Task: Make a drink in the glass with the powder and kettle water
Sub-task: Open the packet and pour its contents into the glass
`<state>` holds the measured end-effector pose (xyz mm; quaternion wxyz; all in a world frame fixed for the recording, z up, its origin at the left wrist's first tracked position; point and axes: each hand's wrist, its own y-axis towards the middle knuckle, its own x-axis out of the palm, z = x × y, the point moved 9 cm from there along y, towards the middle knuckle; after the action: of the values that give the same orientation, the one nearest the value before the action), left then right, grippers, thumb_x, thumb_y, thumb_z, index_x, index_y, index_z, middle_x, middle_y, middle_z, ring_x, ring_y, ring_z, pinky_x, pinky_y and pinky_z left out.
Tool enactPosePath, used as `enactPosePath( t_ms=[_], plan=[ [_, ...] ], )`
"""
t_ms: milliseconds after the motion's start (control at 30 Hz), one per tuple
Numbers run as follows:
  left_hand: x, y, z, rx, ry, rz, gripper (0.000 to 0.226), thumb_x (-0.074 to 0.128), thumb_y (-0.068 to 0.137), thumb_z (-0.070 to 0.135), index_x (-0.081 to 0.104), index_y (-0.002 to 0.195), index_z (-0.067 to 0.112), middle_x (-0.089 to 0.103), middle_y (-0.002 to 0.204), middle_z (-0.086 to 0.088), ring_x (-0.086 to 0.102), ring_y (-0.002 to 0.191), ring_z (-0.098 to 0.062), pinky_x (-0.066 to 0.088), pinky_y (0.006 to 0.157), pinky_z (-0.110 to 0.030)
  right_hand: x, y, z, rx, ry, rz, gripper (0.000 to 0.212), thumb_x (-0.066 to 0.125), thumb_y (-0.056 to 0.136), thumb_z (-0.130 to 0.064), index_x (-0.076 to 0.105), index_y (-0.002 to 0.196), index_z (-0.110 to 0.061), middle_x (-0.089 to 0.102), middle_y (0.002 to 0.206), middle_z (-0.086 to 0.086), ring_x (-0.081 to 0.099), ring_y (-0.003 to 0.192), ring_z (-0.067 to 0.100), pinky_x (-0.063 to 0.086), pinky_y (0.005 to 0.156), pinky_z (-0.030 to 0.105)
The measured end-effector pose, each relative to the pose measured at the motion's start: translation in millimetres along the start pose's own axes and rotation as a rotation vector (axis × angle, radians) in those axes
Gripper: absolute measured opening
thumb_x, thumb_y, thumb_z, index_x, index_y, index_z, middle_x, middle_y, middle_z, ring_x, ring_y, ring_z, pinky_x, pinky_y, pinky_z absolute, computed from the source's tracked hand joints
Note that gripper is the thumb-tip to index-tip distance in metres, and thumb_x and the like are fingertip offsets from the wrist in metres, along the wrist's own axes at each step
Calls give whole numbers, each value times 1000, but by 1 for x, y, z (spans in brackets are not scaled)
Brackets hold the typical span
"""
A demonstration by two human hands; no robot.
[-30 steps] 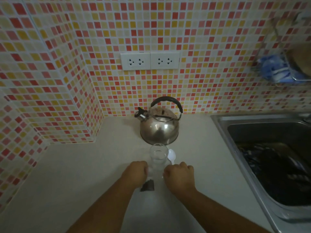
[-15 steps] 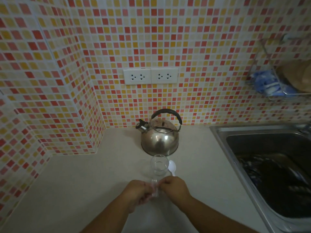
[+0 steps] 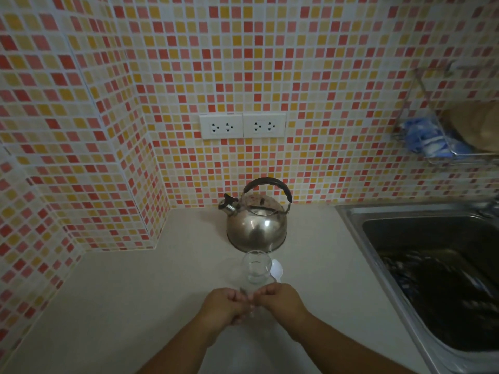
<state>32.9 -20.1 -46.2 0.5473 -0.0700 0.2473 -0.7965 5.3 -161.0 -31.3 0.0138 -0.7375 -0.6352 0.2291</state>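
Our left hand [image 3: 225, 309] and right hand [image 3: 279, 300] were both pinched closed on the small powder sachet [image 3: 247, 300] — just in front of the empty glass [image 3: 256, 268]. A sudden tear could scatter powder across the counter [image 3: 121, 306]. The kettle [image 3: 256, 225] stood behind the glass.

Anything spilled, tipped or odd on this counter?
Nothing stands out. The kettle and glass stand upright, a spoon lies beside the glass, and no spill shows on the counter.
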Motion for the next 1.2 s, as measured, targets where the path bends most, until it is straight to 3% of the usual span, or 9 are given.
enactPosePath(
  t_ms=[333,433,567,667,733,800,900,1067,1200],
  plan=[
    [3,1,-2,-58,-229,-79,9,69,77,1,63,75,7,71,60,-7,62,48,-11,51,48,-19,-3,3,-25,-137,-289,42,15,60,77,-22,69,67,-18,66,66,-2,57,63,8,39,54,17],
    [-6,2,-3,-43,-244,90,12,68,73,-3,59,70,5,70,58,-12,60,43,-13,48,42,-19,2,4,-32,-168,-559,38,22,55,81,-25,66,78,-6,70,83,16,62,77,24,40,64,23],
    [-19,-4,1,80,-82,340,14,70,67,5,59,61,10,65,50,-5,53,39,-11,42,40,-17,13,5,-36,-175,-802,18,27,51,85,-23,63,94,-1,68,100,19,62,95,34,45,82,30],
    [-13,-4,-1,145,-34,195,19,72,65,15,63,79,23,69,82,0,59,64,-9,47,58,-18,8,7,-35,-125,-695,-54,26,49,86,-23,64,93,-4,68,99,17,62,95,32,45,74,27],
    [-4,-5,1,222,69,22,49,78,55,29,60,101,33,63,108,14,57,94,-4,48,81,-23,2,8,-36,-98,-619,-60,31,50,86,-22,60,104,1,67,103,16,61,102,29,45,79,26],
    [-2,-8,9,339,220,-32,70,84,47,38,57,111,35,59,116,19,53,106,1,43,89,-22,-1,7,-41,-106,-563,-50,39,54,83,-16,56,117,5,68,88,7,60,103,21,41,87,20],
    [-8,-14,25,495,297,42,55,85,48,34,66,99,29,69,101,11,62,94,-2,45,80,-13,3,2,-52,-144,-496,-81,27,59,81,-15,68,99,2,46,61,-14,60,82,15,37,70,9],
    [-21,-16,30,553,308,125,33,79,63,18,67,83,41,68,94,28,61,89,6,43,80,-8,2,0,-56,-170,-474,-82,23,60,79,-23,70,88,-4,52,58,-10,57,77,11,42,84,21],
    [-36,-8,28,507,260,179,34,81,61,28,66,86,44,71,89,21,61,87,6,40,78,-3,-29,6,-60,-328,-454,214,23,62,75,-32,67,92,-18,68,86,2,54,96,23,45,82,27]
  ],
)
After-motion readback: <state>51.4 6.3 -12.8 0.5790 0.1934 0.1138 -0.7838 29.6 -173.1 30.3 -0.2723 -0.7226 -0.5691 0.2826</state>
